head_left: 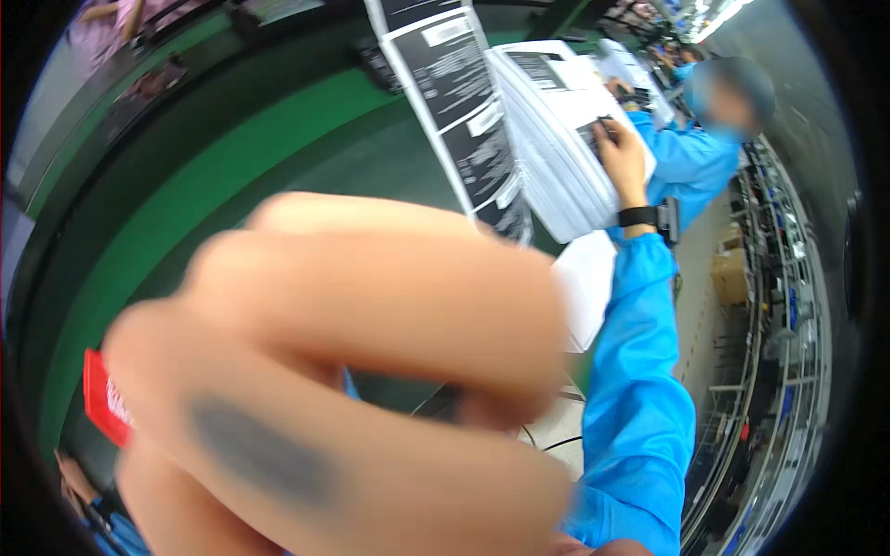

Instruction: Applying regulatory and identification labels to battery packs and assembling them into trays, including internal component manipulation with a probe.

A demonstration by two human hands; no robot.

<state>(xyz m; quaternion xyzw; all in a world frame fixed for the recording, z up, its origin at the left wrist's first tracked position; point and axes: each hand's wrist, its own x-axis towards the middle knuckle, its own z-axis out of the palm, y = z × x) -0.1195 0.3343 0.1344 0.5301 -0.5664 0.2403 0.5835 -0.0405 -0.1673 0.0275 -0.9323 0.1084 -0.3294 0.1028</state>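
Very close and blurred, my left hand (352, 324) fills the lower middle of the view. Its fingers are curled in, with a dark smudge across one of them, and whatever they close on is hidden. My right arm, in a blue sleeve with a black watch (640, 216), reaches forward. At its end my right hand (626, 157) has bent fingers closed over the right side of a thick stack of white printed sheets (556, 153). Left of the stack hangs a long strip of black-and-white labels (445, 93). A loose white sheet (586, 287) lies below the stack, beside my forearm.
A green work surface (278, 167) with a dark rim curves across the left. A red object (107, 398) sits at the lower left, partly behind my left hand. Beyond my right hand is a co-worker in blue (691, 162). Shelving (788, 278) and a cardboard box (731, 273) line the right.
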